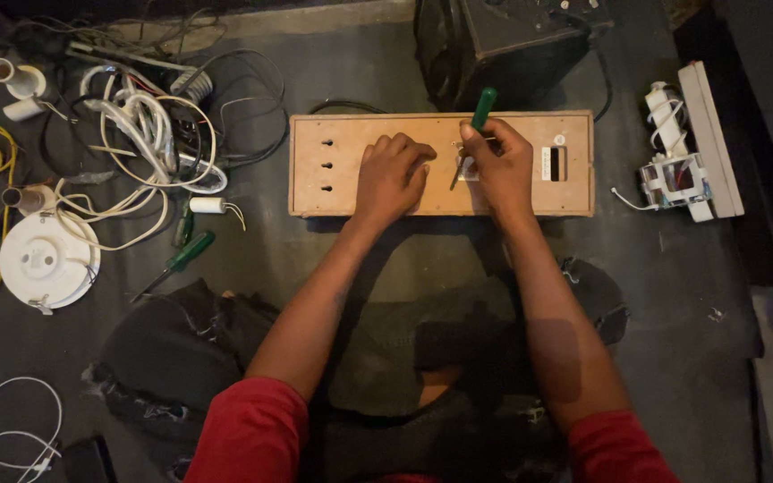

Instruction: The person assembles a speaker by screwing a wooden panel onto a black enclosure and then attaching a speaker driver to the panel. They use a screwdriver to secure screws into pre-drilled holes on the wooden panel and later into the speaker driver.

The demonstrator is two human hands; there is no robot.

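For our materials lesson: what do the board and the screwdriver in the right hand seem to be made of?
Board: probably wood or fibreboard, matt tan, with rough pale edges. Screwdriver in the right hand: glossy green handle, likely plastic; thin dark shaft, likely metal.

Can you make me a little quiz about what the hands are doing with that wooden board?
1. True or false: the right hand holds a green-handled screwdriver over the wooden board.
2. What is the left hand doing? A) lifting the white wires B) resting as a fist on the board C) holding a second screwdriver
3. Fill in: another green-handled screwdriver lies on the floor to the ___ of the board.

Key: 1 true. 2 B. 3 left; it lies near the tangle of white wires and the round white fitting.
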